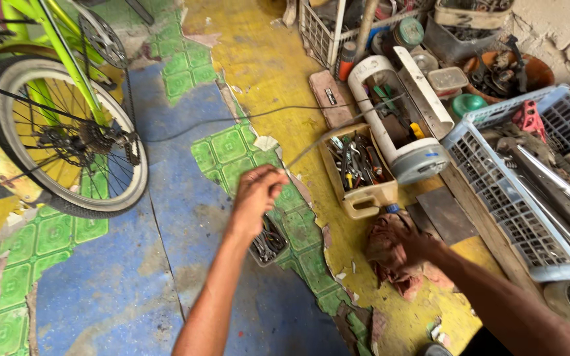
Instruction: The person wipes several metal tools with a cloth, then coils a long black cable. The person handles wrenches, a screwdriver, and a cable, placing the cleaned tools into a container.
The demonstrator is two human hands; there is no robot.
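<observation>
My left hand (258,191) is raised over the floor with its fingers pinched on a thin bicycle cable (232,118). The cable runs left toward the rear gears (80,142) of a green bicycle, and its other end streams right over the tool boxes. My right hand (411,242) rests on a reddish rag (390,254) that lies on the yellow floor. A small tray of wrenches (268,242) sits under my left wrist, partly hidden.
The bicycle's rear wheel (61,132) stands at the left. A cut plastic can of tools (357,170), a white tool container (404,112) and a pale blue crate (529,178) of metal parts crowd the right. More baskets and tubs line the back.
</observation>
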